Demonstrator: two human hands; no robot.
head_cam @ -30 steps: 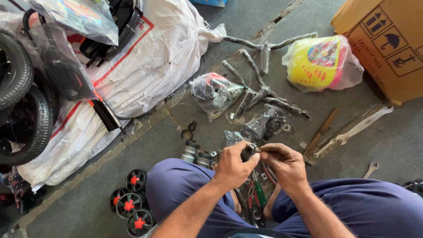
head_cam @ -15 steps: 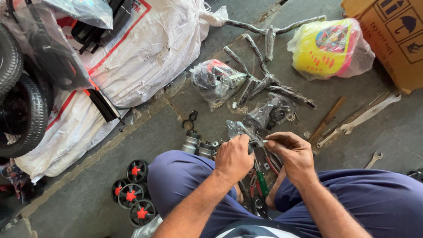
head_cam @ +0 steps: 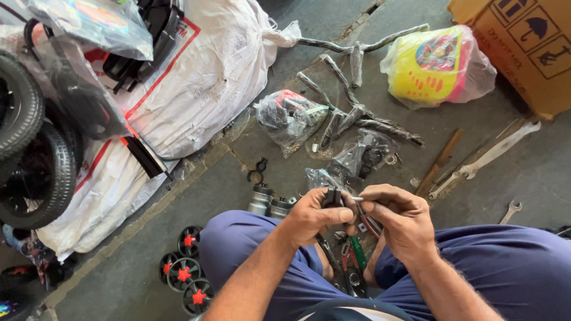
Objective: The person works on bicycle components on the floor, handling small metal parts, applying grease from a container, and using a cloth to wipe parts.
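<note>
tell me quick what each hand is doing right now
Left hand: closed on a small black part.
Right hand: closed, pinching a thin metal pin.

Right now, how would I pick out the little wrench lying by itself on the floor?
Start at the brown cardboard box in the top right corner and come down past the long pale spanner lying slantwise on the concrete. Just below it, close above the person's blue-trousered right knee, lies the small open-ended wrench. It is far shorter than the long spanner and lies alone, touching nothing.

Four small black wheels with red hubs [head_cam: 184, 270] cluster together; two large black tyres [head_cam: 35, 178] lie stacked. One cardboard box [head_cam: 523, 47]; two spanners [head_cam: 485, 160]; one white sack [head_cam: 196, 77].
</note>
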